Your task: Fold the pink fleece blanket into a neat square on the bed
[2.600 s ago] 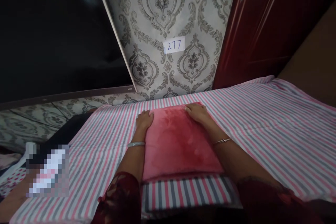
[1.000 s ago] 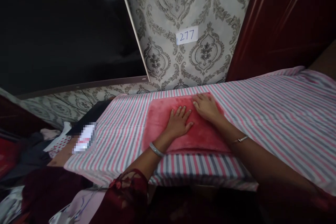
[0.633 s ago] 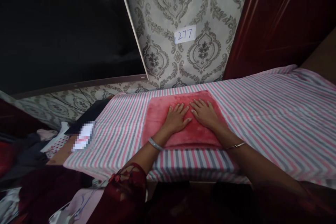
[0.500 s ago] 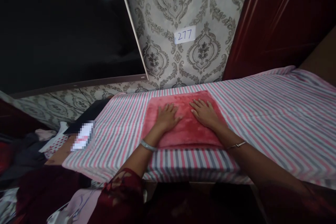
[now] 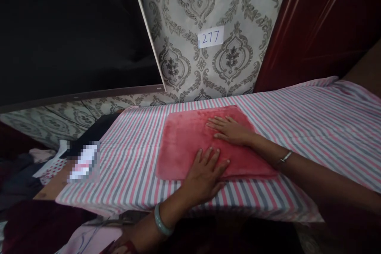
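A folded pink-red plush cloth (image 5: 181, 143) lies flat on a striped sheet (image 5: 127, 154) of pink, grey and white. My left hand (image 5: 204, 176) rests on the near edge of the plush cloth, fingers spread and palm down. Farther back, on the upper right part of the cloth, my right hand (image 5: 230, 129) lies flat with its fingers stretched towards the left. Neither hand grips anything. The kind of plush piece, blanket or mat, I cannot make out for sure.
A large dark television (image 5: 77, 35) stands at the back left. Patterned wallpaper carries a paper label (image 5: 210, 37) marked 277. A dark red wooden panel (image 5: 315, 27) is at the right. Clothes (image 5: 44, 222) lie in a heap on the left.
My left hand has come towards me and right, to the cloth's near edge. My right hand has shifted slightly and turned to point left. The cloth's near edge looks flatter.
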The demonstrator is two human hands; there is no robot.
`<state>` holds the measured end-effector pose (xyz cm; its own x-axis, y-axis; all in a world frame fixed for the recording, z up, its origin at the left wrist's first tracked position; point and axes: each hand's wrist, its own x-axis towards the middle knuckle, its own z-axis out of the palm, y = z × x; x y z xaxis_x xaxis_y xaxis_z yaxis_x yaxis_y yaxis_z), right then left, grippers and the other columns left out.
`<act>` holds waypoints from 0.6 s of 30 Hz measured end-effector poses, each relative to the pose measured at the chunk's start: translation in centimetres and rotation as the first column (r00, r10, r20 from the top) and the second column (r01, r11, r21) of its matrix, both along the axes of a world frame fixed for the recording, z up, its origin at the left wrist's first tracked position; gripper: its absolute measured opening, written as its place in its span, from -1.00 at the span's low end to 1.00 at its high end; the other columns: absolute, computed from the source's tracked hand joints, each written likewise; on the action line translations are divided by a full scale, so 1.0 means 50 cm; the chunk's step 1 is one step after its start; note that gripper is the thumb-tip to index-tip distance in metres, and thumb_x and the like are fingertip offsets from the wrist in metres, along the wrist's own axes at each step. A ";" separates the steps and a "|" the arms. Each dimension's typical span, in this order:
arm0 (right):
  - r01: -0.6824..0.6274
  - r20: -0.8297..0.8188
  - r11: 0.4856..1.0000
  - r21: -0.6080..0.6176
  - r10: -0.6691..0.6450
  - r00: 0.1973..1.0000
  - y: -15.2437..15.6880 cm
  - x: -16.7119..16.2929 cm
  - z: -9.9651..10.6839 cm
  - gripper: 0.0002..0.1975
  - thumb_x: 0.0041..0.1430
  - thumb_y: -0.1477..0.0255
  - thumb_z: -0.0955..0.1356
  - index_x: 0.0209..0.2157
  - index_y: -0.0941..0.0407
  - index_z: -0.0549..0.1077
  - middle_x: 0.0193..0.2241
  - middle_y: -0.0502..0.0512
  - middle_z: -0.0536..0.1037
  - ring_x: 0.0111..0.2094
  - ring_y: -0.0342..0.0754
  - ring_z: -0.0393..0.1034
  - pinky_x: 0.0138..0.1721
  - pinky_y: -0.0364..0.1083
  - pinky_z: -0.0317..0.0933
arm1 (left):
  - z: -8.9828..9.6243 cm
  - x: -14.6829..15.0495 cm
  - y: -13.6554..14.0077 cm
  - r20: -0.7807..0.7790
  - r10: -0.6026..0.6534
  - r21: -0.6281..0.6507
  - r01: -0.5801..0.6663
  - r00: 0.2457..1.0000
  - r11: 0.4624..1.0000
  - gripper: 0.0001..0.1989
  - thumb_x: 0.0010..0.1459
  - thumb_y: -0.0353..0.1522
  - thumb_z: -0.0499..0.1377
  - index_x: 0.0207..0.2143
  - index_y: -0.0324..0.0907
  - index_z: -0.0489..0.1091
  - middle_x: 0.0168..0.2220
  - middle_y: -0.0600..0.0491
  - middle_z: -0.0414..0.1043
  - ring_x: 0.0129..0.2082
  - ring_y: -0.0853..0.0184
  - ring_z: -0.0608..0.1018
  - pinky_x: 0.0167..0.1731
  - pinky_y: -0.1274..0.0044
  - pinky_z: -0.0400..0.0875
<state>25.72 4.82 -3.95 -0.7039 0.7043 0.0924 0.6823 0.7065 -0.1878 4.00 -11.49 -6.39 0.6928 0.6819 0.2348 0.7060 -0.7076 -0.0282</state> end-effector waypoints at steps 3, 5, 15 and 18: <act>0.168 0.070 0.986 0.000 -0.168 0.983 0.082 0.024 0.008 -0.34 0.42 0.03 0.14 0.43 -0.04 0.15 0.44 0.13 0.07 0.44 0.22 -0.09 0.37 0.36 -0.16 | 0.004 -0.005 0.001 0.023 0.001 -0.004 -0.001 1.000 1.000 -0.29 0.32 -0.12 0.16 0.44 -0.03 0.05 0.45 -0.18 0.03 0.45 -0.07 0.08 0.36 -0.04 -0.01; 0.284 0.077 0.959 -0.017 -0.282 0.956 0.128 0.039 0.004 -0.36 0.42 0.05 0.15 0.42 -0.03 0.19 0.42 0.13 0.14 0.42 0.23 -0.03 0.35 0.36 -0.08 | 0.007 -0.006 0.001 0.033 -0.001 -0.020 0.002 0.999 1.000 -0.27 0.32 -0.12 0.15 0.45 -0.01 0.02 0.46 -0.18 0.00 0.45 -0.07 0.07 0.36 -0.04 -0.01; 0.371 0.002 0.928 0.021 -0.371 0.928 0.160 0.049 -0.045 -0.42 0.45 0.23 0.11 0.40 0.09 0.22 0.38 0.18 0.21 0.40 0.15 0.03 0.35 0.21 0.01 | 0.005 -0.011 -0.001 0.075 -0.002 -0.029 0.004 0.997 1.000 -0.26 0.33 -0.11 0.09 0.48 0.02 -0.05 0.48 -0.14 -0.04 0.46 -0.04 0.07 0.37 -0.02 -0.02; 0.398 0.025 0.917 0.016 -0.398 0.917 0.151 0.043 -0.015 -0.42 0.45 0.21 0.11 0.39 0.07 0.24 0.38 0.21 0.23 0.39 0.22 0.06 0.29 0.30 0.10 | 0.002 -0.014 0.000 0.082 -0.001 -0.009 0.002 0.997 1.000 -0.26 0.33 -0.10 0.10 0.48 0.03 -0.04 0.49 -0.13 -0.05 0.46 -0.02 0.06 0.37 0.00 -0.01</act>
